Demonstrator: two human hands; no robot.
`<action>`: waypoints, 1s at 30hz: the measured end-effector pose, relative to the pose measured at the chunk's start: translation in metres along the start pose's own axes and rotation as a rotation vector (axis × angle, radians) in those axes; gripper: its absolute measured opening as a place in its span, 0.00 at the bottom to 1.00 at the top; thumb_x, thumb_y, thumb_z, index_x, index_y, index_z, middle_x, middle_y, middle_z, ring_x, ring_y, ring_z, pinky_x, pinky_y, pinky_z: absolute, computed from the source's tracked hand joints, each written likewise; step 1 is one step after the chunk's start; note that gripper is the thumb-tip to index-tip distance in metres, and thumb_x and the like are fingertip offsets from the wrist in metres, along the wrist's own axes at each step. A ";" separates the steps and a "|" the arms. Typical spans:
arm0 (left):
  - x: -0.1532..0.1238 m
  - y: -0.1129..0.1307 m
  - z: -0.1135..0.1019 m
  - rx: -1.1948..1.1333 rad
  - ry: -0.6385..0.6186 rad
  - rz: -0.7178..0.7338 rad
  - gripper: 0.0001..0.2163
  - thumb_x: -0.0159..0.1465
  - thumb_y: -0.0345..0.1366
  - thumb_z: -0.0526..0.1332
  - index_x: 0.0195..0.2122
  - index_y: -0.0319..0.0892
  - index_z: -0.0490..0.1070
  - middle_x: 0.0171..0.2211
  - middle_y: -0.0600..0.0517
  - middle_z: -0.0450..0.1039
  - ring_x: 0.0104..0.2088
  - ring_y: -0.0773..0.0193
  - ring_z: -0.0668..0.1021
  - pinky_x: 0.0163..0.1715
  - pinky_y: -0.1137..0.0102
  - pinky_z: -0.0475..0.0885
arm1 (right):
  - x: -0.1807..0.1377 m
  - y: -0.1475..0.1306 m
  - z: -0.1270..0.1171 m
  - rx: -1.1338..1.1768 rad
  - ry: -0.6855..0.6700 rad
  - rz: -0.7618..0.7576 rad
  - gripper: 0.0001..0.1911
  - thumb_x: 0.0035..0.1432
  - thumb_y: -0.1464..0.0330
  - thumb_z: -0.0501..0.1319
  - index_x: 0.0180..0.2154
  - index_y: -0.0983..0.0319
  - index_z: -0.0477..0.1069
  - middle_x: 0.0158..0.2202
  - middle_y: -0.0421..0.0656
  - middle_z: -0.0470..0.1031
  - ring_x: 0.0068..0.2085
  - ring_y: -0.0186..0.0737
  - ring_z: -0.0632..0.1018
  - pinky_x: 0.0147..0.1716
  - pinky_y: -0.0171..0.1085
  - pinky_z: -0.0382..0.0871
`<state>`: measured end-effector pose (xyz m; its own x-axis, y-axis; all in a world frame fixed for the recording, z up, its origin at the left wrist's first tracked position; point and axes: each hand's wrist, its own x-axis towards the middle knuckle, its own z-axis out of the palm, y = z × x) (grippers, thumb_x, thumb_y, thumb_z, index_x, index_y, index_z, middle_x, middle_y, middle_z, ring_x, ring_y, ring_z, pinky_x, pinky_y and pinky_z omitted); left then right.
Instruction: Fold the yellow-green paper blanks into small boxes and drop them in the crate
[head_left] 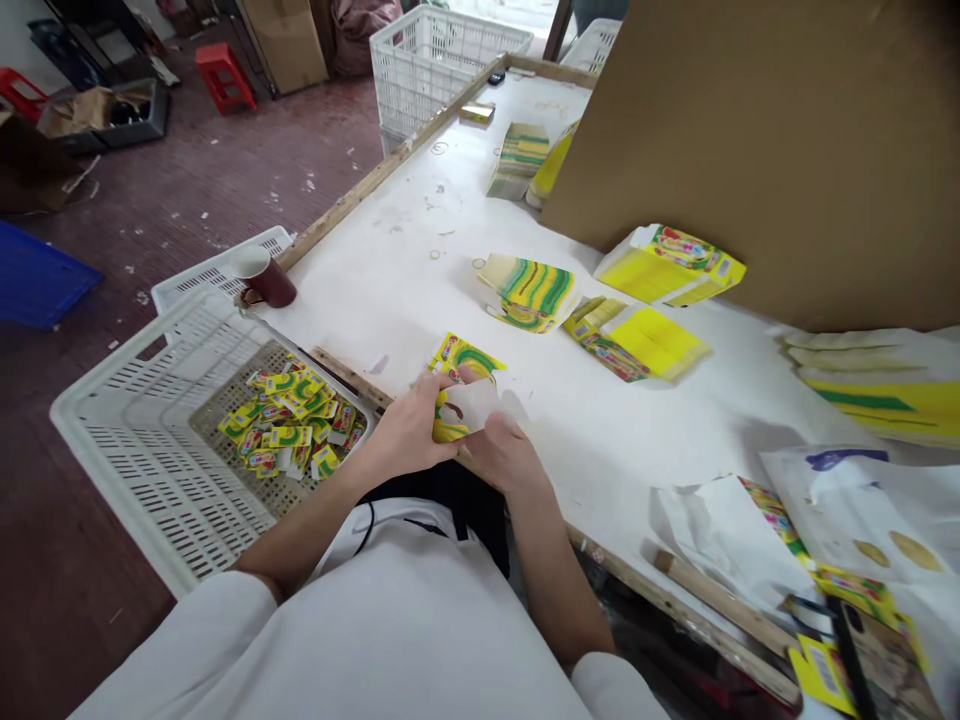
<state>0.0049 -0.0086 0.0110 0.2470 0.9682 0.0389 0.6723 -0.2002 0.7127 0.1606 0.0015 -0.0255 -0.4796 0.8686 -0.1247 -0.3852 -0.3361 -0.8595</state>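
Near the table's front edge, my left hand (411, 428) and my right hand (514, 455) hold one small yellow-and-green printed carton (450, 425) between them. A pale blank face of it points up, with a dark curved opening or mark on it. My left fingers close around its left side; my right thumb and fingers pinch its right end. Just beyond lies another printed carton piece (469, 357), flat on the white table (360, 290). To the left, a white plastic basket (112, 420) holds a heap of small yellow-green cartons (289, 410).
Stacks of flat cartons lie ahead: a striped stack (529, 290), a yellow stack (652, 340) and another (675, 265). A large cardboard sheet (750, 150) stands behind them. A maroon cup (270, 280) sits by the left edge. A phone (885, 650) lies at lower right.
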 end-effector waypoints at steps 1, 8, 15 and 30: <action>0.000 0.000 0.001 0.019 0.003 -0.011 0.25 0.53 0.36 0.68 0.49 0.44 0.58 0.47 0.45 0.71 0.47 0.50 0.78 0.43 0.58 0.74 | 0.001 0.002 0.003 0.001 0.016 0.000 0.41 0.54 0.38 0.58 0.61 0.54 0.67 0.57 0.48 0.76 0.53 0.51 0.79 0.49 0.50 0.78; -0.002 -0.003 0.012 -0.018 0.088 0.099 0.29 0.55 0.35 0.66 0.54 0.44 0.52 0.51 0.43 0.69 0.50 0.51 0.77 0.46 0.58 0.75 | 0.007 0.004 0.012 -0.006 0.124 -0.005 0.35 0.54 0.43 0.62 0.59 0.54 0.69 0.54 0.47 0.78 0.50 0.49 0.80 0.47 0.46 0.79; -0.002 -0.010 0.011 0.036 0.008 0.154 0.20 0.56 0.32 0.64 0.47 0.45 0.58 0.48 0.45 0.67 0.49 0.51 0.76 0.44 0.59 0.75 | 0.008 0.009 0.009 -0.082 0.059 -0.055 0.42 0.55 0.41 0.60 0.64 0.57 0.62 0.64 0.51 0.69 0.62 0.52 0.72 0.61 0.54 0.68; 0.000 -0.022 0.002 0.141 -0.041 -0.055 0.28 0.53 0.37 0.68 0.54 0.44 0.60 0.48 0.45 0.70 0.49 0.49 0.77 0.47 0.56 0.74 | 0.001 0.011 -0.013 -0.859 0.072 -0.398 0.38 0.64 0.64 0.60 0.70 0.56 0.48 0.72 0.47 0.52 0.72 0.48 0.55 0.69 0.53 0.55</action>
<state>-0.0087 -0.0049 -0.0059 0.2336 0.9719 -0.0284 0.7763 -0.1688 0.6074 0.1658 0.0031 -0.0413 -0.3776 0.8915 0.2501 0.2153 0.3472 -0.9127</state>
